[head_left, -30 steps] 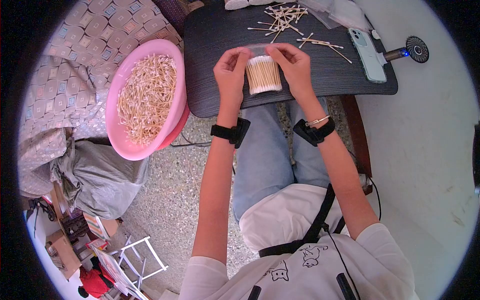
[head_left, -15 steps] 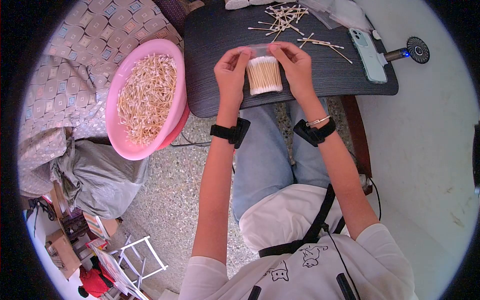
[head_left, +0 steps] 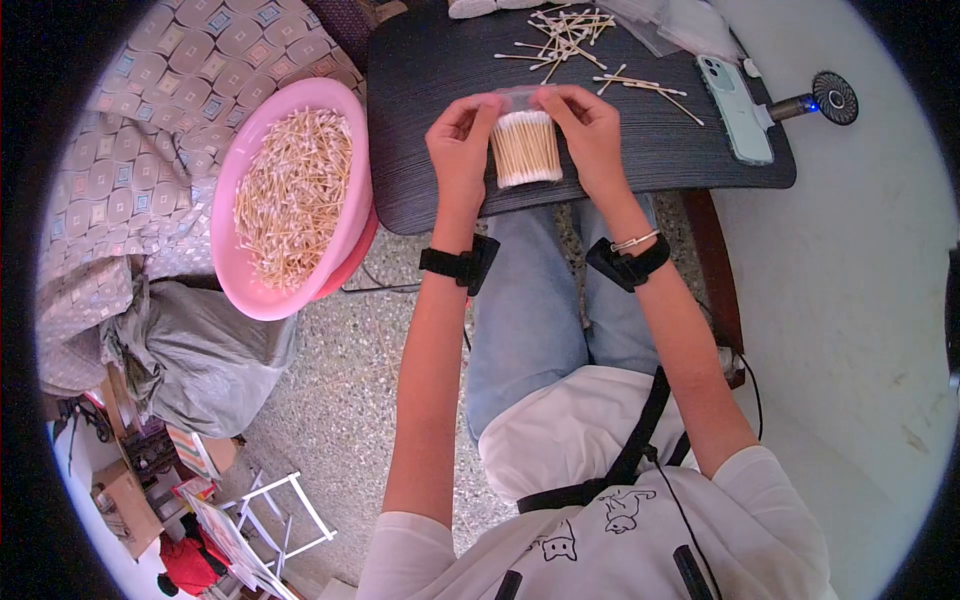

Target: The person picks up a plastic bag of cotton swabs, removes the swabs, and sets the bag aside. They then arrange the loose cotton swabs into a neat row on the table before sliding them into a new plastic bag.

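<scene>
Between my hands, over the front edge of the black table, is a clear plastic bag of cotton swabs. The swabs stand side by side in it, white tips at top and bottom. My left hand pinches the bag's top left corner between thumb and fingers. On the other side, my right hand pinches the top right corner the same way. Clear film of the bag's mouth stretches between the two thumbs. Beyond the hands, loose cotton swabs lie scattered on the table.
A pink basin heaped with cotton swabs stands left of the table. At the table's right lie a phone and a small fan. Clear plastic bags rest at the back, near the wall. Patterned fabric covers the far left.
Almost nothing differs. Both hands and the bag of swabs have shifted very slightly up and left, with the grip on the top corners kept.
</scene>
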`<state>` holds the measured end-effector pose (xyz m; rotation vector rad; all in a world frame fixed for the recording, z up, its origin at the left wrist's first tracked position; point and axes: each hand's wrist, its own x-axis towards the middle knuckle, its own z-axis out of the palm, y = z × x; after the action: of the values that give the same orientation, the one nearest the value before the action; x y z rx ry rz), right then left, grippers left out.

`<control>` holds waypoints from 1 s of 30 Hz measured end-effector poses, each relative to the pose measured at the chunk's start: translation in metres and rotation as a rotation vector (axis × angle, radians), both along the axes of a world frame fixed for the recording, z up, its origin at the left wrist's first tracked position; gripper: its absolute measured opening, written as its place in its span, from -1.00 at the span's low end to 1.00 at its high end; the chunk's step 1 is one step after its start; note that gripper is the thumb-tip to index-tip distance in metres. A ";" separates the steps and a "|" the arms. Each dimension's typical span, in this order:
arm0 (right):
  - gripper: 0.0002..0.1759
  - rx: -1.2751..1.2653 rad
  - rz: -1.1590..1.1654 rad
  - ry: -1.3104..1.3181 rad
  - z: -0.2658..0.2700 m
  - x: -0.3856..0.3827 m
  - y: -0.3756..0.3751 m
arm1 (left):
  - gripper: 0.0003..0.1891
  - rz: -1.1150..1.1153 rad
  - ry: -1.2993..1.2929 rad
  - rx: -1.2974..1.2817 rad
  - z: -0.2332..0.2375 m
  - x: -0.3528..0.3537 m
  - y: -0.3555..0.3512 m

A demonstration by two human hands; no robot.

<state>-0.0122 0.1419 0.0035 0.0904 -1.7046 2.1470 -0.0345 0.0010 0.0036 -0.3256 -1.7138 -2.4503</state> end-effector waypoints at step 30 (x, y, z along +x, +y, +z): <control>-0.83 0.007 -0.017 -0.003 -0.003 -0.002 0.001 | -0.88 -0.009 -0.012 -0.044 0.002 0.001 0.000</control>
<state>-0.0146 0.1432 0.0009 0.0749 -1.7083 2.1299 -0.0335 0.0014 0.0051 -0.3253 -1.7771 -2.4289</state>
